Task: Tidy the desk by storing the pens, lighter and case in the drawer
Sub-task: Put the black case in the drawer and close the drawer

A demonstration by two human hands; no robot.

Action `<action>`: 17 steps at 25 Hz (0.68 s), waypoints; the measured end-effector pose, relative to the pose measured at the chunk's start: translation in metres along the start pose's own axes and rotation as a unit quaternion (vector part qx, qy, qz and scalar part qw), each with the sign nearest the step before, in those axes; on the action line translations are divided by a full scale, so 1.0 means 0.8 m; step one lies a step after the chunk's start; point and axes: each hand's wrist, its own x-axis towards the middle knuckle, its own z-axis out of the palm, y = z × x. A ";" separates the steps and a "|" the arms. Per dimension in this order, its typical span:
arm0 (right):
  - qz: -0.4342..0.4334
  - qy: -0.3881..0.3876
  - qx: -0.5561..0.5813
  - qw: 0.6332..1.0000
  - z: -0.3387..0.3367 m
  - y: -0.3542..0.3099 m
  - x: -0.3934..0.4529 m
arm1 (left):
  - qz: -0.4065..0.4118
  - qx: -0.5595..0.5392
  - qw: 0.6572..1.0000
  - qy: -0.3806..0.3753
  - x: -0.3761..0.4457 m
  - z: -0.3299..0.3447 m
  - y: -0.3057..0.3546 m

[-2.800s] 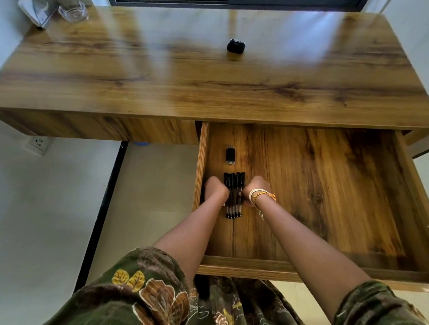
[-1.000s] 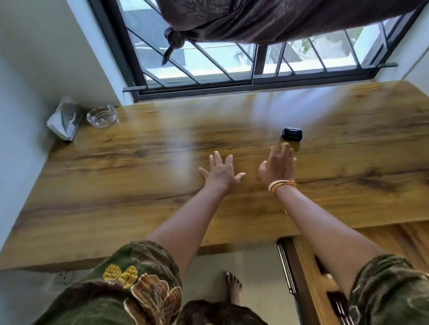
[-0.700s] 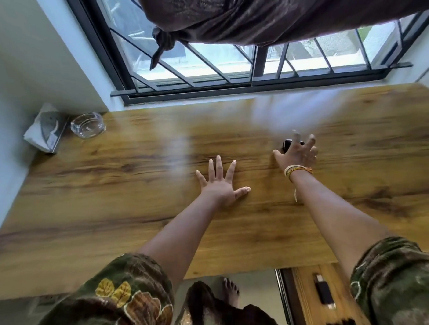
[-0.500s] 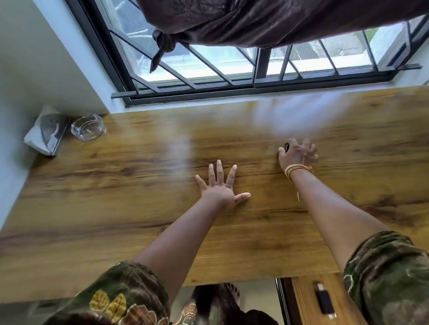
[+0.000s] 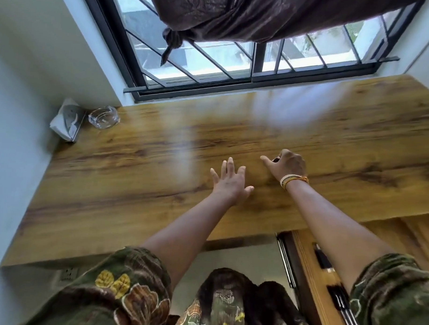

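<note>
The right hand (image 5: pixel 287 166), open over the case (image 5: pixel 275 160) a moment ago, now curls around it, lifted toward the desk's (image 5: pixel 135 184) front edge, while the left hand (image 5: pixel 229 183) stays spread flat beside it, so only the drawer (image 5: pixel 309 267) drop remains.

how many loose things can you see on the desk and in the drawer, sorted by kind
clear glass ashtray: 1
white tissue pack: 1
small black case, mostly hidden in the right hand: 1
black lighter in the wooden drawer: 1
black pens, bunched and blurred, cannot count: at least 1
total: at least 5
</note>
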 end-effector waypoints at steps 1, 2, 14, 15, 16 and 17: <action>0.013 0.004 0.006 1.000 -0.002 0.007 -0.018 | 0.000 -0.009 1.000 -0.006 -0.015 0.011 0.001; 0.024 0.001 0.018 1.000 -0.005 0.015 -0.043 | -0.002 -0.018 1.000 -0.016 -0.035 0.024 0.003; 0.119 -0.114 0.335 0.928 -0.068 0.160 -0.265 | -0.008 -0.066 0.998 0.003 -0.192 0.114 0.062; 0.156 -0.134 0.388 0.899 -0.067 0.177 -0.273 | -0.007 -0.082 0.996 0.022 -0.202 0.124 0.071; 0.183 -0.151 0.435 0.869 -0.067 0.193 -0.280 | -0.005 -0.094 0.995 0.046 -0.212 0.133 0.080; 0.200 -0.165 0.467 0.845 -0.067 0.209 -0.286 | -0.005 -0.107 0.992 0.066 -0.222 0.141 0.091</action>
